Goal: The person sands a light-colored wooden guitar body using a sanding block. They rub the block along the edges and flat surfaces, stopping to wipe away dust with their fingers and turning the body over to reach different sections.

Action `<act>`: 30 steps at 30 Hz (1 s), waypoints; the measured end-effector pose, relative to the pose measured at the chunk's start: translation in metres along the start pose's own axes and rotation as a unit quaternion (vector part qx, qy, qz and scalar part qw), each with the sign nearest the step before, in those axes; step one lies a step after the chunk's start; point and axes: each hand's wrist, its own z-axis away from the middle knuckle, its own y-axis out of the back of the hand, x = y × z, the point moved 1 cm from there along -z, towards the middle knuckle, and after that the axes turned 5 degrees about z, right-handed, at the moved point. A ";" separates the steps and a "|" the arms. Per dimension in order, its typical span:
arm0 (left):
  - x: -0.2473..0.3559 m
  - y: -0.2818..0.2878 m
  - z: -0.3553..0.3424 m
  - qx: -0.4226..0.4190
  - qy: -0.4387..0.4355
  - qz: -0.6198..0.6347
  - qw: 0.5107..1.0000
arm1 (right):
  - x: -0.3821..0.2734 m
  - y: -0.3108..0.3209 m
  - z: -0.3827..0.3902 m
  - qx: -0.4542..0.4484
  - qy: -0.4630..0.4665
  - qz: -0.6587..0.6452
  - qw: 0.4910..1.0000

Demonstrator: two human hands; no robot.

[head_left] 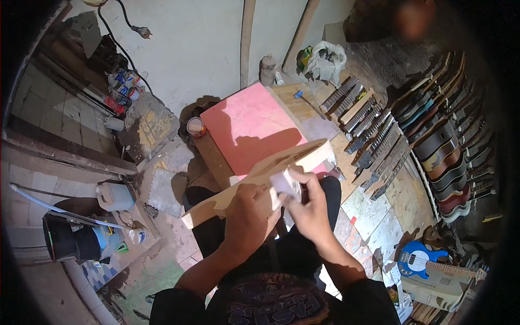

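Across my lap rests a pale, unfinished wooden guitar body (222, 201), tilted, its long edge running from lower left to upper right. Above it both hands meet at a small folded whitish sheet (285, 183), perhaps sandpaper. My right hand (311, 208) pinches the sheet between thumb and fingers. My left hand (248, 216) is closed, its fingertips against the sheet's left side and partly hidden. Beyond the wood lies a flat pink board (252, 122) on a low wooden stand, shaded in part by my shadow.
Several guitar necks (374, 122) lie on the floor to the right, beside a row of guitar bodies (441, 157). A blue bass guitar (420, 260) lies lower right. A small blue-headed hammer (309, 100) is behind the board; a can (195, 127) stands left. A jug (115, 196) stands farther left.
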 end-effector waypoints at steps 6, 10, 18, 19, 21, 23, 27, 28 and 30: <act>-0.001 -0.005 -0.001 0.063 0.028 0.069 0.995 | 0.016 -0.001 -0.015 0.055 0.015 0.004 0.998; 0.005 0.006 -0.008 -0.014 -0.030 -0.020 0.999 | -0.029 0.000 0.009 -0.006 0.183 0.157 0.970; -0.001 -0.001 -0.007 0.047 0.035 0.045 0.997 | -0.026 0.002 0.003 -0.022 0.193 0.167 0.967; 0.000 0.000 -0.008 0.042 0.037 0.051 0.997 | -0.022 -0.003 0.009 -0.007 0.168 0.106 0.980; 0.001 -0.002 -0.008 0.040 0.023 0.060 0.997 | 0.021 0.003 -0.011 0.026 0.059 0.029 0.997; -0.004 -0.007 -0.009 0.050 -0.009 0.067 0.996 | 0.032 0.009 -0.018 0.037 0.016 0.013 0.999; -0.002 -0.001 -0.010 0.011 0.002 0.020 1.000 | 0.015 -0.001 0.004 0.016 0.088 0.023 0.996; -0.007 -0.001 -0.007 0.000 -0.024 -0.003 1.000 | 0.023 0.002 -0.001 0.031 0.113 0.106 0.987; -0.014 0.002 -0.009 -0.008 -0.052 -0.020 0.998 | 0.028 0.016 -0.019 0.063 0.163 0.267 0.948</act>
